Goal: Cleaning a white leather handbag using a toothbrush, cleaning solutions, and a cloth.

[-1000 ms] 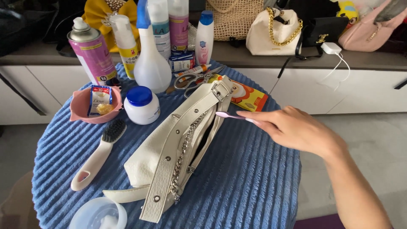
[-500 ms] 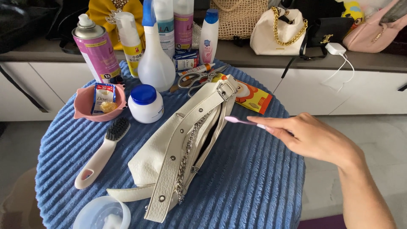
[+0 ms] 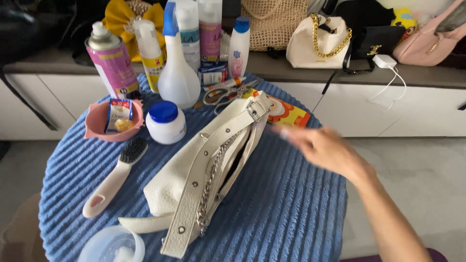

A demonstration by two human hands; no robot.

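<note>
Right hand [image 3: 323,145]: blurred, held above the table's right half just beside the white handbag [image 3: 204,177]; its grip cannot be told. Left hand: not seen. Open blue cloth [image 3: 281,213] lies before the handbag. Pink bowl [image 3: 99,127]: packet and yellow lump contained. Bottles are ranged at the far edge.

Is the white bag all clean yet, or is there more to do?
Not finished, it seems. Done: the white handbag lies flat on the blue mat, with brush, cream jar and spray bottle set out. In hand: the right hand, blurred, hovers beside the bag. Left: the brush lies untouched.
</note>
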